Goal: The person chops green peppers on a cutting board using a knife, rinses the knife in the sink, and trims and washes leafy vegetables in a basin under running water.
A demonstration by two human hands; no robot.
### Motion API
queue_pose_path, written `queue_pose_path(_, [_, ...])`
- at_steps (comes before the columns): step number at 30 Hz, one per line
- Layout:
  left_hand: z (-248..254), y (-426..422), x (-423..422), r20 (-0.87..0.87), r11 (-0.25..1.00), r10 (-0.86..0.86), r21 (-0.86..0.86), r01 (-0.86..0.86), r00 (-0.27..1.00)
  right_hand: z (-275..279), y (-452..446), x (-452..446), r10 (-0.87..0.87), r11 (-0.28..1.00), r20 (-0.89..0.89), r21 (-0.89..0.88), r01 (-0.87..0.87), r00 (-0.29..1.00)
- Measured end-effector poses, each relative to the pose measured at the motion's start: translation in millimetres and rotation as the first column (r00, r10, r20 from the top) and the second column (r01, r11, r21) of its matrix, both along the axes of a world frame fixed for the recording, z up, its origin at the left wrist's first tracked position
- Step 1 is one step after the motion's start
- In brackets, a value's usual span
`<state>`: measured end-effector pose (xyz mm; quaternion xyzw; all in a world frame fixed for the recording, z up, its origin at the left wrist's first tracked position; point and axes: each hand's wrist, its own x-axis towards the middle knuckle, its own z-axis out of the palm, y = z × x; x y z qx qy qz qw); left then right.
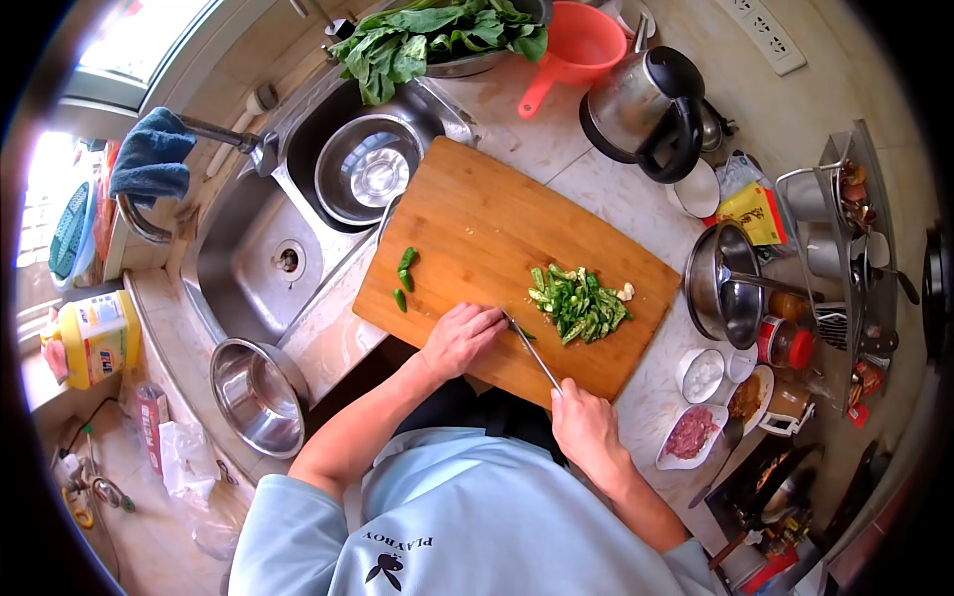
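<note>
My right hand (588, 422) is wrapped round the handle of a kitchen knife (537, 356), its blade angled over the near edge of a wooden cutting board (477, 214). My left hand (465, 336) is closed beside the blade tip, fingers curled on a green pepper (529, 337); only a small green bit shows past the blade, the rest hidden by the fingers. Right of the knife lies a heap of chopped green peppers (578, 306), with pale garlic pieces (626, 291) at its edge. A few whole green peppers (404, 276) rest on the board's left part.
Behind left is a double sink (224, 253) holding a metal bowl (368, 169). Another steel bowl (258, 397) stands at the left counter edge. Leafy greens (437, 45), a red strainer (576, 45) and a kettle (641, 104) are behind; a dish of minced meat (691, 434) sits right.
</note>
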<state>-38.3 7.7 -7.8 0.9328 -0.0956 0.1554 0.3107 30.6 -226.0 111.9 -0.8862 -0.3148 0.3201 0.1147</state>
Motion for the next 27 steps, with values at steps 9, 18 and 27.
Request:
queue_pose_path(9, [6.1, 2.3, -0.3, 0.027, 1.000, -0.004, 0.001, 0.004, 1.000, -22.7, 16.3, 16.3, -0.058, 0.997, -0.054, 0.039, 0.060, 0.997])
queue_pose_path(18, [12.6, -4.5, -15.3, 0.062, 0.996, 0.088, -0.009, -0.087, 0.994, -8.9, -3.0, 16.7, -0.117, 0.988, -0.018, 0.097, 0.118, 0.993])
queue_pose_path(27, [4.1, -4.1, -7.4, 0.029, 0.999, 0.024, 0.040, -0.025, 0.999, -1.6, -5.0, 8.5, -0.001, 0.994, 0.018, 0.106, 0.000, 1.000])
